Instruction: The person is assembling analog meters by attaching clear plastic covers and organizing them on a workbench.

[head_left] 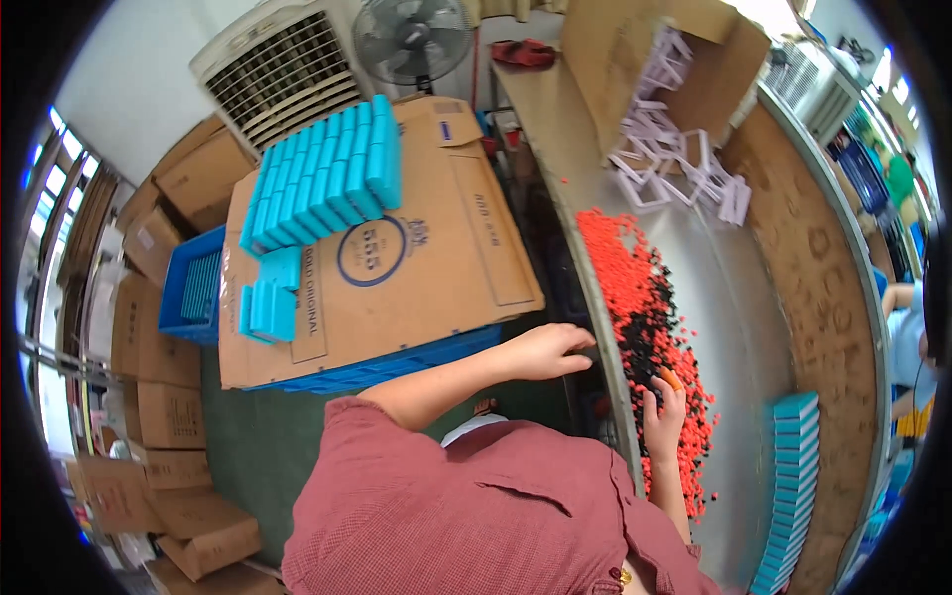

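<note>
A long heap of small red and black pieces (645,297) lies on the metal table (734,297). My right hand (662,416) rests on the near end of the heap and pinches one small orange piece (671,378) between its fingertips. My left hand (550,352) hovers at the table's left edge beside the heap, fingers curled downward; whether it holds anything is hidden. My red-shirted shoulder fills the lower middle.
White plastic frames (674,164) spill from a cardboard box (635,59) at the table's far end. Turquoise boxes (788,486) line the right rim. More turquoise boxes (327,174) sit on a cardboard sheet (436,248) over a blue crate. A fan (412,40), an air cooler, cartons and another person (907,337) stand around.
</note>
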A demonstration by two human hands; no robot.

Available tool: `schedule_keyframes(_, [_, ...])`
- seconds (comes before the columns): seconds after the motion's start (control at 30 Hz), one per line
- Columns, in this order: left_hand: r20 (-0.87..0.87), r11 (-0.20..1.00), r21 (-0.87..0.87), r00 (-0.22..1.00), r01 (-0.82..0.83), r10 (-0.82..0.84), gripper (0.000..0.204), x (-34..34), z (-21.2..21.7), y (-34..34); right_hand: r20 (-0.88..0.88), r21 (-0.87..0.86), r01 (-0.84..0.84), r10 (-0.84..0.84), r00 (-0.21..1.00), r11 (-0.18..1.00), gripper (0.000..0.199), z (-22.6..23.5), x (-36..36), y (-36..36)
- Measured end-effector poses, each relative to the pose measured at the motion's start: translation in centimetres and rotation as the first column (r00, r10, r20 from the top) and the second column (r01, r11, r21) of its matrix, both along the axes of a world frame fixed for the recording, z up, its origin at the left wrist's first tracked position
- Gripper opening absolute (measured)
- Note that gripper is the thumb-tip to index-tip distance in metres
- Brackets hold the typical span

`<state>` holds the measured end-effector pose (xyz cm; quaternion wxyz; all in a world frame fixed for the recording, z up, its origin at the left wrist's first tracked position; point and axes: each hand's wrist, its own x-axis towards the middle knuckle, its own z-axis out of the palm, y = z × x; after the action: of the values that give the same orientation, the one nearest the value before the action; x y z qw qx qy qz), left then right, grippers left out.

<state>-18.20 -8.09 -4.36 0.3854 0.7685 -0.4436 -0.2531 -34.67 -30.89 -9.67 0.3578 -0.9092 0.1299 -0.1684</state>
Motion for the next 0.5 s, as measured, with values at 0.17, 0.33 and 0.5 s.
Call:
schedule_keyframes(0.17, [0.003, 0.981, 0.167, 0.995, -0.101, 0.101, 0.042, -2.2, -1.9, 9.8, 0.001, -0.035, -0.245, 0.245, 0.969, 0.969, 0.025, 0.8, 5.8, 7.8])
schedule_keyframes(0.33, [-0.002, 0.939, 0.304, 0.986, -0.16, 0.168, 0.041, -6.7, -5.2, 15.8, 0.002, -0.067, -0.511, 0.513, 0.859, 0.857, 0.027, 0.1, 9.7, 13.8])
schedule_keyframes(0.5, [-0.092, 0.797, 0.415, 0.852, -0.438, 0.516, 0.041, -11.5, -6.3, 20.7, -0.006, -0.024, -0.677, 0.677, 0.736, 0.736, 0.029, -0.2, 13.6, 17.0])
